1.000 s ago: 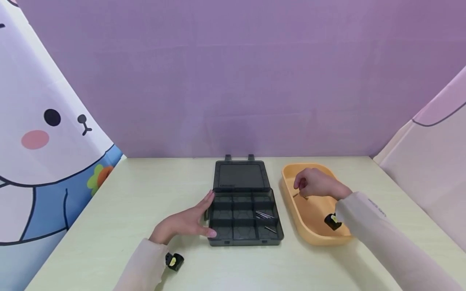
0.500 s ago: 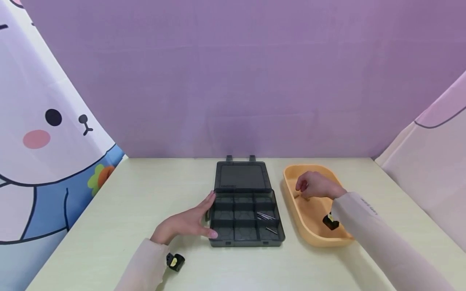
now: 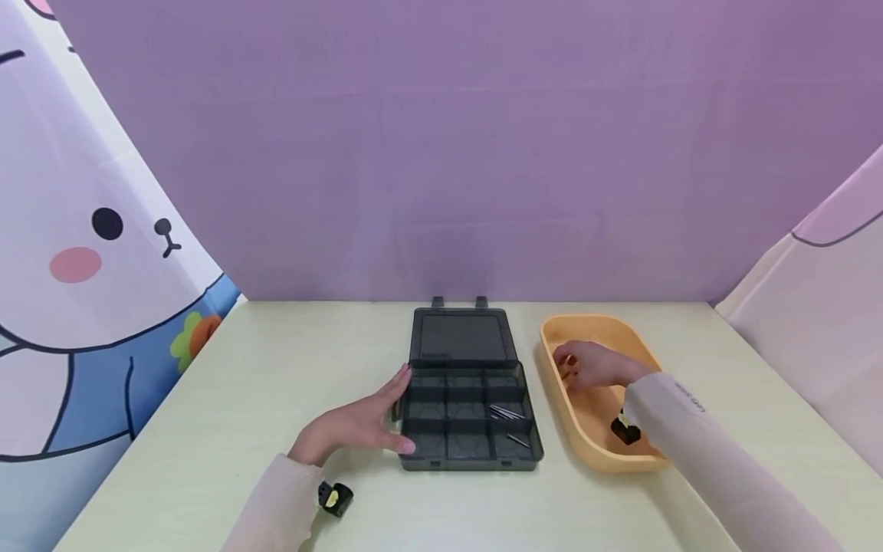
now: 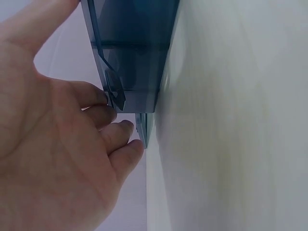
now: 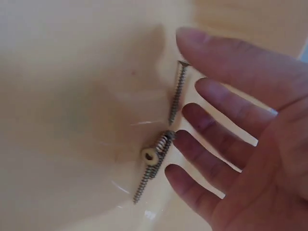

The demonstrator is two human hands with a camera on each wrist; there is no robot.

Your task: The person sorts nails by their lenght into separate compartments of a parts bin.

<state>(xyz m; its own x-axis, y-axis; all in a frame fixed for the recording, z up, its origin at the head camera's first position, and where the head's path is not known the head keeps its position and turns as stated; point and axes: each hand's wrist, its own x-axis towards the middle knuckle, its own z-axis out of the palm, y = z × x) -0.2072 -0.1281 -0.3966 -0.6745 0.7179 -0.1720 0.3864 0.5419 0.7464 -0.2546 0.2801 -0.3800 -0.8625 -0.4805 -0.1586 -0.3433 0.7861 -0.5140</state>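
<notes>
My left hand (image 3: 355, 425) rests against the left side of a dark translucent compartment box (image 3: 469, 464), thumb on its front corner and index finger further back. In the left wrist view its fingers, slightly bent, touch the box wall beside a side latch (image 4: 114, 91). Several slim shiny metal pieces (image 3: 506, 412) lie in the middle right compartment, and another (image 3: 518, 441) lies in the front right one. My right hand (image 3: 593, 364) is down inside an orange tray (image 3: 596, 418), fingers spread apart. Close beside its fingertips lie a screw (image 5: 177, 94) and a small cluster of screws (image 5: 142, 185).
The box's lid (image 3: 462, 335) is folded back flat behind it on the pale table (image 3: 310, 345). A purple cloth (image 3: 441, 153) hangs behind the table. A printed cartoon cloth (image 3: 83, 192) covers the left side.
My right hand has moved nearer to me and lower inside the tray, along its left side. The left hand stays at the box. The whole head view has shifted slightly.
</notes>
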